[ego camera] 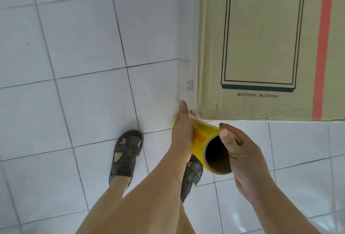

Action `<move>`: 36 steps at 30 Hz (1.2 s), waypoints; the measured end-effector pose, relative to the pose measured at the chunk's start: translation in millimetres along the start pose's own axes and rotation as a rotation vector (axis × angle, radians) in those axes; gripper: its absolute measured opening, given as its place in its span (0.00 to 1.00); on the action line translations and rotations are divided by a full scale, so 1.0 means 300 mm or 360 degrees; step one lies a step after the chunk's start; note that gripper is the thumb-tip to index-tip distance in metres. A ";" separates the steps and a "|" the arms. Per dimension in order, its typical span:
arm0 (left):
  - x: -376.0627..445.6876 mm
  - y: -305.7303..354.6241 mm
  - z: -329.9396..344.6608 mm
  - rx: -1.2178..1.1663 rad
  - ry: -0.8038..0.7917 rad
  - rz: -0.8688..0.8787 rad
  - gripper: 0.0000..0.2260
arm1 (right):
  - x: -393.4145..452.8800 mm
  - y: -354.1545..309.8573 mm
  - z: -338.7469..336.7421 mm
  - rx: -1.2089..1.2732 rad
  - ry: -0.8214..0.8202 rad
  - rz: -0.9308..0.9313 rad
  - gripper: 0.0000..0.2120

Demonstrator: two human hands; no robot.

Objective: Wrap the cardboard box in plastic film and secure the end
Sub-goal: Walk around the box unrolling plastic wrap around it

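Observation:
A tall cardboard box [261, 47] with a black printed outline and a red stripe stands on the tiled floor at the upper right. Clear plastic film [188, 77] stretches from its left edge down to a yellow film roll [202, 136] with a hollow cardboard core, held low near the box's bottom left corner. My left hand [182, 133] lies over the far end of the roll, fingers extended toward the film. My right hand [239, 151] grips the near end, thumb on the core's rim.
White floor tiles [74, 47] with dark grout lines spread to the left and below. My two feet in grey sandals [127, 153] stand just left of and under the roll.

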State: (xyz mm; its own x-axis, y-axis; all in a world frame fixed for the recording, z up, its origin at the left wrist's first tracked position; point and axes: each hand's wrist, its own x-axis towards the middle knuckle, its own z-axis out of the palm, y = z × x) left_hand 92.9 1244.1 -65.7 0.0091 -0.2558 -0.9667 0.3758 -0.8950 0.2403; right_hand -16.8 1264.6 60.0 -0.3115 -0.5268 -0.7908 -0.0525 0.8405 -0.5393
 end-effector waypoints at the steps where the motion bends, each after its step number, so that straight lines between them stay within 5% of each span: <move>1: -0.056 -0.009 0.007 -0.0018 0.0032 0.0004 0.56 | 0.005 -0.011 -0.008 -0.0030 -0.0020 0.0001 0.13; 4: -0.166 -0.028 0.029 0.0069 -0.0003 0.0034 0.55 | 0.035 -0.028 -0.038 -0.0062 -0.0088 -0.0016 0.06; 8: -0.260 0.016 0.042 0.0395 -0.0205 0.0007 0.59 | 0.050 -0.025 -0.068 -0.0062 -0.0191 0.0028 0.25; 10: -0.322 0.085 0.074 0.0480 -0.0233 -0.0039 0.50 | 0.046 -0.002 -0.087 0.0059 -0.0223 0.0100 0.31; 12: -0.337 0.112 0.105 0.0494 -0.0225 -0.0077 0.40 | 0.038 0.027 -0.110 0.0250 -0.0184 0.0129 0.26; 15: -0.354 0.121 0.148 0.0541 -0.0280 -0.0117 0.46 | 0.021 0.047 -0.134 0.0311 -0.0155 0.0137 0.19; 18: -0.351 0.096 0.158 0.0609 -0.0247 -0.0094 0.40 | 0.012 0.047 -0.132 0.0379 -0.0111 0.0203 0.20; 21: -0.345 0.077 0.170 0.0807 -0.0209 -0.0097 0.54 | 0.013 0.051 -0.145 0.0369 -0.0029 0.0240 0.21; 24: -0.321 0.088 0.185 0.1186 -0.0185 0.0077 0.55 | 0.018 0.075 -0.184 0.0464 -0.0033 0.0326 0.28; 28: -0.301 0.097 0.192 0.1349 -0.0437 -0.0082 0.65 | 0.006 0.124 -0.179 0.0630 -0.0179 0.0454 0.40; 34: -0.303 0.084 0.238 0.1129 -0.0611 -0.0167 0.47 | 0.037 0.108 -0.203 0.0761 -0.0036 0.0439 0.35; 36: -0.297 0.079 0.250 0.1181 -0.0621 -0.0172 0.49 | 0.043 0.102 -0.230 0.0743 -0.0032 0.0460 0.35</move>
State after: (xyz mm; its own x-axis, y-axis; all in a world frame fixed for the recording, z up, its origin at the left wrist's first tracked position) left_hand 31.5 1218.3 32.8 -0.3638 -0.1407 -0.9208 -0.3509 -0.8950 0.2754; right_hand -87.9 1292.2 53.3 -0.2321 -0.2888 -0.9288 0.4608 0.8083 -0.3665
